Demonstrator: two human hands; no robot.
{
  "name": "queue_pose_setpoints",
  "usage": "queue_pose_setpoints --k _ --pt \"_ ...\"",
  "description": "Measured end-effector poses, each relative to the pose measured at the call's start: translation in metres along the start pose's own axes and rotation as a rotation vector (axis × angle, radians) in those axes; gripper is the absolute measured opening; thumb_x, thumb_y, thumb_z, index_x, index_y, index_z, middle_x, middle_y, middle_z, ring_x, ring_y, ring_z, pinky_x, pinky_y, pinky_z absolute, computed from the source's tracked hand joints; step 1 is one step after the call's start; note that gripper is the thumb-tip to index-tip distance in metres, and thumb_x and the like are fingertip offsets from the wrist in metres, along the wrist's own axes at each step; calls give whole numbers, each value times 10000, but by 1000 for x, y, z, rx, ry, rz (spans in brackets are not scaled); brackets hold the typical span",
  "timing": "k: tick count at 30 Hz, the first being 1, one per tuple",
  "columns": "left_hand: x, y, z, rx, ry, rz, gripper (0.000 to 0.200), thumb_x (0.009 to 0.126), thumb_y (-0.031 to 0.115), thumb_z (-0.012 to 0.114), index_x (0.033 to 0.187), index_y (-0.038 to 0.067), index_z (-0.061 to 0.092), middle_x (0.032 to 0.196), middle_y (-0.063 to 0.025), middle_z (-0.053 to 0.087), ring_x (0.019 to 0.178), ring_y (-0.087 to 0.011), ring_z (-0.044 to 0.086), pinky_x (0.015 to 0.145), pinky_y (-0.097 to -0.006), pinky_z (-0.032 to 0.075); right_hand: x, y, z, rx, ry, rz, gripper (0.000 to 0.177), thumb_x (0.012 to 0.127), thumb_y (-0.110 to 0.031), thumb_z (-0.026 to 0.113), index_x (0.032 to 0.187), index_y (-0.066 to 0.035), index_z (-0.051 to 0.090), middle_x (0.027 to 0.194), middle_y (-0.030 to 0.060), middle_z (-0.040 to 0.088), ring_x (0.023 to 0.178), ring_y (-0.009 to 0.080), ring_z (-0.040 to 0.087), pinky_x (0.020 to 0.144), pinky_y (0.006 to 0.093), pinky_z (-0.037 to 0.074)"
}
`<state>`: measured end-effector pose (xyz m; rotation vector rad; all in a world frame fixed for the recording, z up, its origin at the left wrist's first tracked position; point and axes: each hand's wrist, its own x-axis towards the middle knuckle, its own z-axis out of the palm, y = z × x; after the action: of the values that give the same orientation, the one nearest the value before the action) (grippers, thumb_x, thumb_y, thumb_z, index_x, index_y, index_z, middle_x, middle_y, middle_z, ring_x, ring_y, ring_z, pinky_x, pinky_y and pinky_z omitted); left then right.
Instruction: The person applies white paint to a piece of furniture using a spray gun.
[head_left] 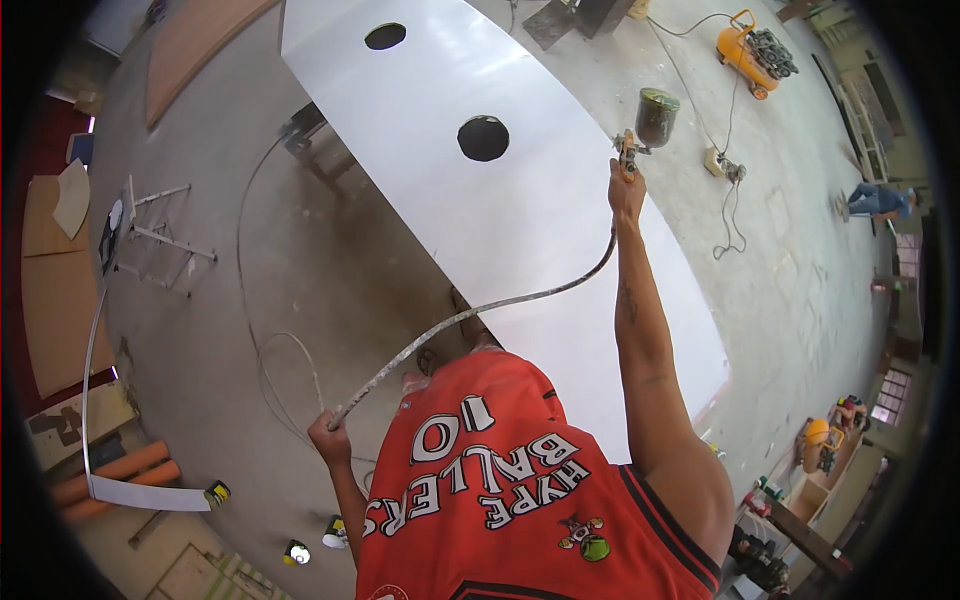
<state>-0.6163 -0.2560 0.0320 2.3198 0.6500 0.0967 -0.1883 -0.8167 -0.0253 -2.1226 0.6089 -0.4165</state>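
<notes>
My right hand (627, 192) is wrapped round the handle of a spray gun (627, 155), stretched out over the far right edge of a long white panel (560, 230). A dark, paint-stained cup (657, 118) sits upright on the gun. From the gun's handle an air hose (480, 308) curves across the panel toward my body. Low on the left, my left hand (329, 437) is closed round that hose. Two round holes, a nearer one (483, 138) and a farther one (385, 36), are cut through the panel.
An orange air compressor (750, 55) stands on the floor at the upper right, with cords near it. A metal stand (165, 235) and brown boards (55, 280) are at the left. Another person (878, 201) is at the far right. Loose hose (242, 260) trails over the floor.
</notes>
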Motion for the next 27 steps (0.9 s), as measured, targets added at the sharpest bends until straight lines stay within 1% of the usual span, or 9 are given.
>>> queue_pose_setpoints --k 4,9,10,12,15,18,22,24,27 --pt "-10 -30 4 -21 117 -53 410 868 13 642 654 19 292 616 -73 239 597 -153 248 520 -381 219 -37 -6 -11 -33 -186 89 385 927 -326 677 833 43 619 679 106 606 660 218 555 657 405 453" --pt "-21 -94 -7 -241 369 -331 234 864 -12 572 687 2 419 627 -5 341 603 -131 298 531 -345 271 -129 -42 -6 143 -595 315 316 913 -299 712 727 -71 598 561 -59 434 444 59 361 410 277 274" --pt "-25 -100 -14 -239 373 -337 234 864 -12 572 687 2 419 627 -5 341 603 -131 298 531 -345 271 -145 -46 -4 140 -667 314 313 916 -300 709 738 -66 601 565 -55 446 450 64 365 417 280 280" --pt "-35 -106 -26 -459 482 -500 119 941 19 585 836 13 642 684 49 466 620 -63 400 540 -263 301 -175 -60 -1 122 -779 299 301 921 -299 703 757 -68 602 566 -56 446 452 63 359 423 279 282" --pt "-46 -83 -38 -552 592 -544 106 862 -38 513 792 21 568 687 36 431 603 -71 411 523 -273 289 -203 -75 1 89 -972 304 290 928 -301 690 774 -76 592 573 -59 444 466 60 369 435 275 294" --pt "-62 -99 -38 -607 646 -548 116 847 -38 502 812 33 586 698 40 437 602 -66 399 524 -260 292 -216 -77 -1 145 -1091 301 292 931 -301 687 769 -80 587 578 -63 447 471 58 372 433 274 291" --pt "-68 -109 -40 -641 653 -522 105 836 -33 504 822 24 591 709 46 437 606 -71 394 533 -256 299 -223 -72 2 167 -1099 261 285 932 -292 687 767 -80 592 575 -66 450 469 54 367 431 277 289" --pt "-65 -109 -39 -588 653 -530 144 878 -4 521 762 79 516 700 55 413 607 -71 389 540 -264 295 -225 -67 3 145 -931 254 290 932 -284 688 752 -77 595 567 -69 451 463 50 363 430 276 288" --pt "-58 -115 -35 -524 540 -452 143 881 4 517 756 73 514 691 60 398 601 -68 380 535 -264 282 -205 -53 2 158 -774 295 293 931 -285 690 752 -63 622 535 -68 446 426 52 371 410 280 288"
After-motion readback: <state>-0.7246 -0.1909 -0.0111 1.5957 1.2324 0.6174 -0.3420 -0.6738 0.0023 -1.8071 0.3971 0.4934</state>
